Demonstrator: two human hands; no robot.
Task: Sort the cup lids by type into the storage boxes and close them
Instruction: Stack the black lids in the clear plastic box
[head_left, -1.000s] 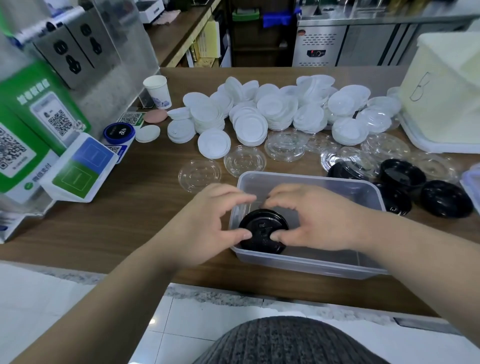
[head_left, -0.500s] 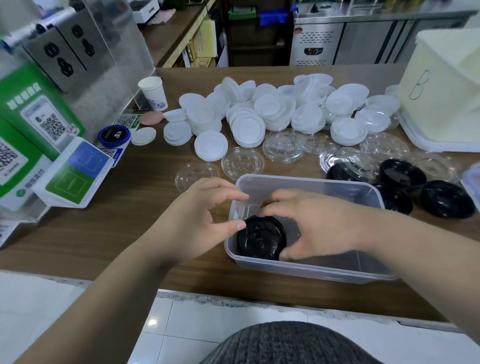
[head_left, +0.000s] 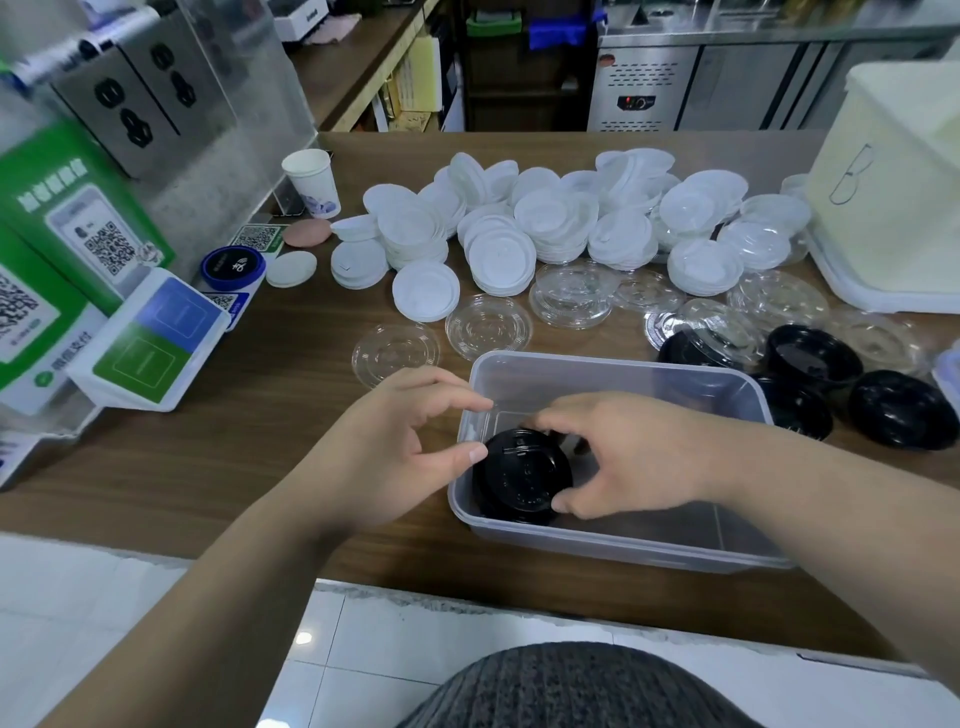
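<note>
A stack of black cup lids (head_left: 522, 478) sits in the left end of a clear plastic storage box (head_left: 623, 364) at the counter's near edge. My right hand (head_left: 623, 452) reaches into the box and grips the stack between fingers and thumb. At the box's left rim, my left hand (head_left: 384, 447) touches the stack's left edge with its thumb tip, and its fingers hang curled above the rim, off the lids. More black lids (head_left: 904, 410) lie to the right of the box. Clear lids (head_left: 488, 327) lie just behind it, and white lids (head_left: 545, 223) are heaped further back.
A cream bin marked "B" (head_left: 883, 197) stands at the back right. A paper cup (head_left: 311, 182), a blue puck (head_left: 232, 267) and QR code signs (head_left: 150, 343) crowd the left side. The counter's front edge runs just below the box.
The black stack has sunk lower into the box's left end. My left fingers have come off its top, leaving only the thumb on it. My right hand keeps its hold.
</note>
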